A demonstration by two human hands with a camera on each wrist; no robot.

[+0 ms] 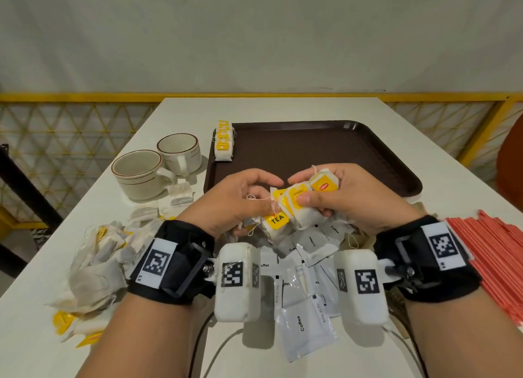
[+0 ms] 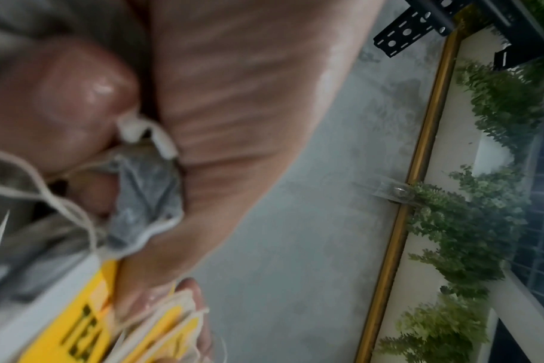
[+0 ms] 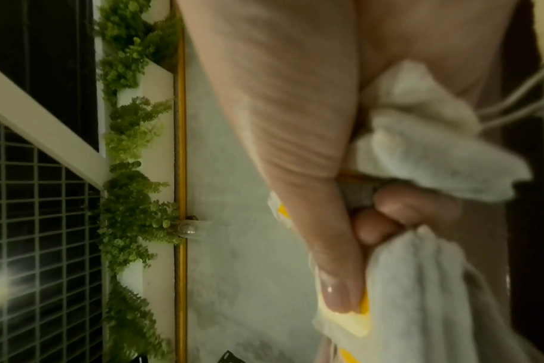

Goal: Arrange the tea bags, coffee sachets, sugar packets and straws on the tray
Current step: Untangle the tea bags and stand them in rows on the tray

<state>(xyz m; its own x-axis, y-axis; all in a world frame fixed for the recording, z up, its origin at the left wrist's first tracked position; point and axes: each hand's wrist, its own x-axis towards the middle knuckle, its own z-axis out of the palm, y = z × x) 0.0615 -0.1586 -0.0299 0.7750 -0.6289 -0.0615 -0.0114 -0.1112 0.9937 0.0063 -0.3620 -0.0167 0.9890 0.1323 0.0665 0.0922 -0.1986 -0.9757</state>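
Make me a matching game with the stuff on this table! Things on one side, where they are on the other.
Things:
1. straws
2. cups
3. tea bag stack
4. coffee sachets

Places:
A. left of the tray
B. far right, near table edge
C. between the wrists
D. on the tray's far left corner

Pairs: 1-B, 2-A, 3-D, 4-C

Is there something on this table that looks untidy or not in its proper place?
Yes. A heap of loose tea bags lies crumpled and tangled on the table left of the left hand, while only one neat row of tea bags sits at the tray corner. Coffee sachets lie scattered and overlapping.
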